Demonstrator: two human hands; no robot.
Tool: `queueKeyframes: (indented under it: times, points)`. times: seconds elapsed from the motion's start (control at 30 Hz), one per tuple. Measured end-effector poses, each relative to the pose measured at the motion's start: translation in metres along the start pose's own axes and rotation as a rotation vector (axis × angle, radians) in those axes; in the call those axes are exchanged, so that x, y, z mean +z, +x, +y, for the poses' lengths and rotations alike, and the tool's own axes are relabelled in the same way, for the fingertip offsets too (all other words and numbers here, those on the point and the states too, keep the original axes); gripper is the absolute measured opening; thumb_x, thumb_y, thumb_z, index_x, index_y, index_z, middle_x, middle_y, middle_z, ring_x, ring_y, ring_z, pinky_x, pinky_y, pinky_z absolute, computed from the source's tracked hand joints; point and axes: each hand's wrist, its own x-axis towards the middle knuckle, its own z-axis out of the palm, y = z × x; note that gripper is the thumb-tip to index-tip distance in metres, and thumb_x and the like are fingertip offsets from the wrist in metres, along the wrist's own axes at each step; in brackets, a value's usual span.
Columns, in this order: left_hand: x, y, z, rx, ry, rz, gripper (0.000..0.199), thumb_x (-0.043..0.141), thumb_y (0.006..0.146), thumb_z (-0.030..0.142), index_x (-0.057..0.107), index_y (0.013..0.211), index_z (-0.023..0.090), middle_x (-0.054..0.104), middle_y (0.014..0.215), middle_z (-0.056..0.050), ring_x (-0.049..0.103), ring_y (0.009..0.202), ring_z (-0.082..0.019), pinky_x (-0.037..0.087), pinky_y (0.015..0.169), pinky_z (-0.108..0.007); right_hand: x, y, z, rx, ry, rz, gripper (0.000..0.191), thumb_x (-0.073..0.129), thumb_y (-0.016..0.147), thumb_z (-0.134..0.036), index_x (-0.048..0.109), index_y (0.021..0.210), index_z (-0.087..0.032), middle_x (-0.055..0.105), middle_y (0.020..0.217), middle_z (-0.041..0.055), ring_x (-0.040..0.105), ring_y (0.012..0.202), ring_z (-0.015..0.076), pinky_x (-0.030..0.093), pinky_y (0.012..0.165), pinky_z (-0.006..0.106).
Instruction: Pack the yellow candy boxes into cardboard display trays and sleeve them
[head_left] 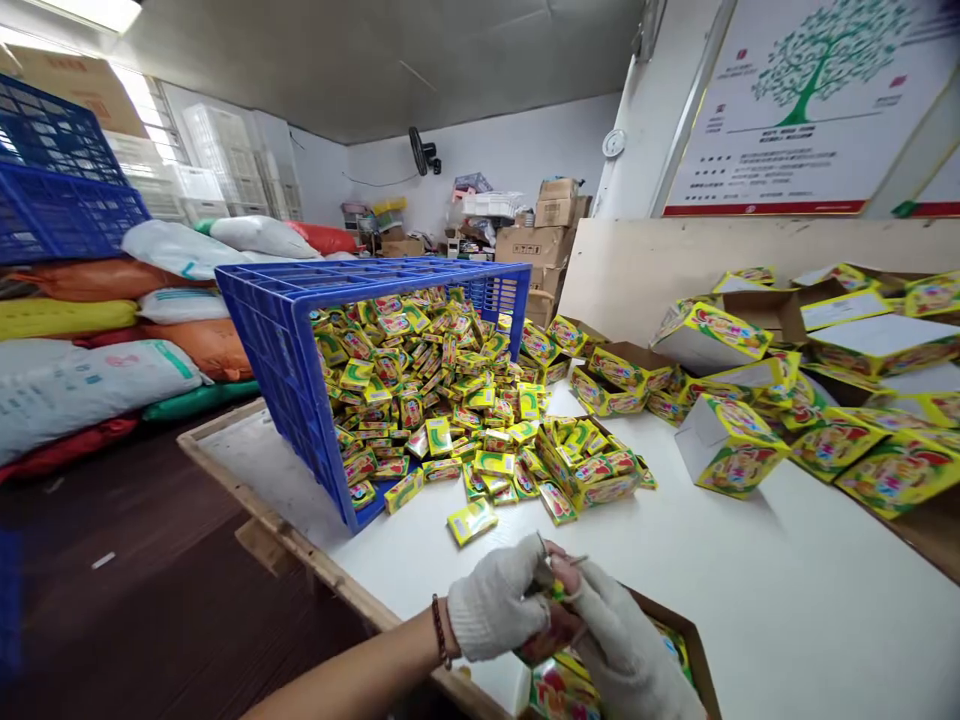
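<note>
My left hand [499, 600], in a white glove with bare fingertips, is closed near the table's front edge. My right hand [619, 630], gloved the same way, meets it with its fingers pinched together. Something small with yellow on it shows between the fingertips, too hidden to make out. Beneath both hands stands an open carton [694, 650] with colourful packs inside. A single yellow-green pack [472, 522] lies on the white table just beyond my hands. Behind it, a heap of similar packs [450, 400] spills from a blue crate [289, 400] tipped on its side.
A filled display box [600, 480] stands right of the heap. More open display boxes [731, 445] crowd the right side of the white table [750, 570]. Stuffed sacks [90, 385] are stacked at left, and the table's wooden edge [300, 545] runs along the front left.
</note>
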Motion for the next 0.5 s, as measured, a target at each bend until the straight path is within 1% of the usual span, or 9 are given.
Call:
queueKeyframes:
  times: [0.07,0.1,0.17,0.23,0.27,0.3,0.33,0.43,0.5]
  points:
    - [0.008,0.007,0.001,-0.056,-0.140,0.036,0.052,0.068,0.079,0.031,0.052,0.128,0.024,0.071,0.099,-0.005,0.068,0.086,-0.019,0.057,0.081,-0.033,-0.011,0.002,-0.014,0.051,0.060,-0.022,0.047,0.046,0.084,-0.019,0.067,0.125,-0.029,0.070,0.105,0.0105,0.069,0.100,0.0263,0.059,0.086,0.042]
    - [0.007,0.011,-0.004,-0.108,-0.135,0.075,0.050,0.065,0.082,0.033,0.050,0.129,0.023,0.070,0.102,-0.006,0.068,0.091,-0.019,0.057,0.085,-0.035,-0.015,0.000,-0.017,0.140,0.074,0.017,0.041,0.046,0.086,-0.022,0.070,0.119,-0.027,0.070,0.100,0.0100,0.069,0.095,0.0255,0.059,0.083,0.040]
    - [0.001,0.021,-0.024,-0.208,0.053,0.130,0.049,0.065,0.083,0.036,0.052,0.129,0.022,0.067,0.117,-0.010,0.064,0.109,-0.023,0.052,0.099,-0.040,-0.018,-0.009,-0.017,0.405,0.089,0.105,0.030,0.050,0.088,-0.031,0.073,0.105,-0.025,0.071,0.098,0.0095,0.069,0.092,0.0260,0.059,0.082,0.040]
    - [-0.007,0.024,-0.051,-0.295,0.331,0.125,0.060,0.076,0.071,0.037,0.057,0.125,0.021,0.058,0.133,-0.014,0.053,0.128,-0.031,0.042,0.111,-0.046,-0.015,-0.023,-0.013,0.615,0.127,0.134,0.028,0.054,0.087,-0.041,0.072,0.098,-0.022,0.073,0.098,0.0095,0.070,0.091,0.0280,0.059,0.080,0.042]
    - [-0.010,0.023,-0.064,-0.328,0.401,0.114,0.066,0.081,0.063,0.035,0.059,0.124,0.019,0.055,0.137,-0.016,0.048,0.133,-0.036,0.037,0.114,-0.049,-0.013,-0.031,-0.010,0.669,0.140,0.132,0.029,0.055,0.086,-0.043,0.072,0.096,-0.022,0.074,0.097,0.0093,0.070,0.090,0.0286,0.059,0.079,0.042]
    - [-0.012,0.019,-0.077,-0.357,0.444,0.102,0.069,0.083,0.059,0.033,0.060,0.122,0.019,0.053,0.139,-0.017,0.044,0.135,-0.039,0.034,0.116,-0.052,-0.009,-0.037,-0.009,0.690,0.141,0.127,0.028,0.056,0.085,-0.043,0.071,0.095,-0.022,0.074,0.096,0.0091,0.070,0.089,0.0290,0.059,0.079,0.043]
    - [-0.014,0.014,-0.087,-0.382,0.452,0.093,0.067,0.082,0.059,0.030,0.061,0.121,0.019,0.053,0.139,-0.017,0.043,0.135,-0.039,0.033,0.116,-0.053,-0.006,-0.043,-0.009,0.684,0.126,0.121,0.026,0.056,0.085,-0.042,0.071,0.093,-0.022,0.074,0.095,0.0088,0.069,0.090,0.0293,0.058,0.080,0.043]
    - [-0.017,-0.001,-0.106,-0.437,0.440,0.101,0.047,0.066,0.074,0.023,0.061,0.121,0.020,0.057,0.132,-0.014,0.048,0.130,-0.033,0.035,0.114,-0.049,-0.003,-0.051,-0.015,0.597,0.039,0.063,0.019,0.056,0.087,-0.036,0.069,0.086,-0.022,0.072,0.093,0.0081,0.066,0.092,0.0282,0.055,0.084,0.043]
    - [-0.018,-0.006,-0.110,-0.464,0.419,0.113,0.042,0.061,0.078,0.021,0.060,0.120,0.019,0.059,0.128,-0.014,0.051,0.126,-0.031,0.038,0.112,-0.047,-0.006,-0.051,-0.021,0.550,-0.012,-0.049,0.016,0.055,0.088,-0.030,0.068,0.082,-0.022,0.069,0.090,0.0071,0.064,0.090,0.0261,0.053,0.082,0.040]
